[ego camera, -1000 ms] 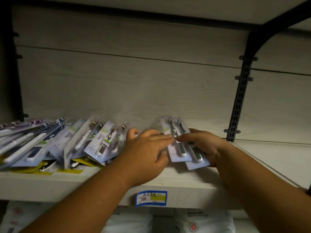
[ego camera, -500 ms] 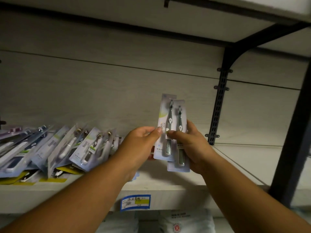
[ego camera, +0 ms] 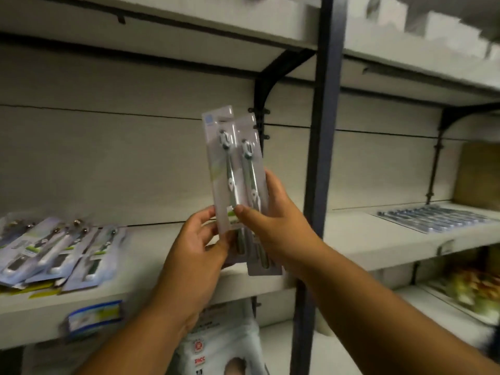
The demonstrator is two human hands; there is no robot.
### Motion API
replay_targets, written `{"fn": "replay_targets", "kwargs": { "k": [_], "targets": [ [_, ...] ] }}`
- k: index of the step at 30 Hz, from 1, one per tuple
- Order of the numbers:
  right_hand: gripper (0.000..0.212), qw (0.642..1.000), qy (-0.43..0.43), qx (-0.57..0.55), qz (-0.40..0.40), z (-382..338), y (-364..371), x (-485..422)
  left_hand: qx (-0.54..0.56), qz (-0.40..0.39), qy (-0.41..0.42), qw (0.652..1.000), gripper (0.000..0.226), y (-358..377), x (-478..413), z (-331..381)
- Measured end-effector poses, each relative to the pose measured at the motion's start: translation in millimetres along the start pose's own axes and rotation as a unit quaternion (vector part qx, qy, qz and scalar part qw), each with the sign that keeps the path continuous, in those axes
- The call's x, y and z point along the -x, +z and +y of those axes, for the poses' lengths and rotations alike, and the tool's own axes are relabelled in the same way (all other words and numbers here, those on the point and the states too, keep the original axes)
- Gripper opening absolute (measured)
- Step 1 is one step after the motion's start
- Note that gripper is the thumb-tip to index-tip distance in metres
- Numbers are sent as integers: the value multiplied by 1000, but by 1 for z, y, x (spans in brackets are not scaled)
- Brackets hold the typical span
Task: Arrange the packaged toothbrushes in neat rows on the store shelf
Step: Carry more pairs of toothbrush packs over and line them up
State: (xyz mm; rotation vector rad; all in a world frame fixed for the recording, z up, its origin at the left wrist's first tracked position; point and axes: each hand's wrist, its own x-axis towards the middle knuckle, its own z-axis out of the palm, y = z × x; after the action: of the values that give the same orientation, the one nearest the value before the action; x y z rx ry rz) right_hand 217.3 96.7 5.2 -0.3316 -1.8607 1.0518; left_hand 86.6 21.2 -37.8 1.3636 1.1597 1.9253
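Observation:
Two packaged toothbrushes stand upright and overlapping in the air in front of the shelf's back wall. My left hand pinches the lower edge of the front pack. My right hand grips the rear pack from the right, thumb across its face. A loose pile of packaged toothbrushes lies slanted on the pale shelf at the left. The bottoms of the held packs are partly hidden by my fingers.
A dark steel upright stands just right of my hands. On the neighbouring shelf at right lies a flat row of dark packs. A blue price label sits on the shelf edge. White bags fill the shelf below.
Both hands lifted the two packs up off the shelf and to the right. The view swung right, bringing the upright and the neighbouring shelf into sight.

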Motion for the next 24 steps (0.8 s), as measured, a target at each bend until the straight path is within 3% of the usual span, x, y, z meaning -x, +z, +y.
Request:
{"fn": "replay_targets", "kwargs": {
  "k": [9,13,17,21,24],
  "targets": [
    [31,996,41,-6,80,-51,-179,105,-11,-91,27,995,39,198,35,8],
    [25,983,72,20,168,-52,-256,143,-12,-109,4,994,37,275,46,0],
    [25,961,109,49,249,-48,-327,172,6,-86,-33,996,35,323,44,-10],
    [40,954,130,56,264,-44,-374,190,-13,-65,-35,997,37,347,34,-18],
    [37,952,123,63,273,-35,-392,190,-23,-47,-35,998,36,359,22,-25]
  ]
}}
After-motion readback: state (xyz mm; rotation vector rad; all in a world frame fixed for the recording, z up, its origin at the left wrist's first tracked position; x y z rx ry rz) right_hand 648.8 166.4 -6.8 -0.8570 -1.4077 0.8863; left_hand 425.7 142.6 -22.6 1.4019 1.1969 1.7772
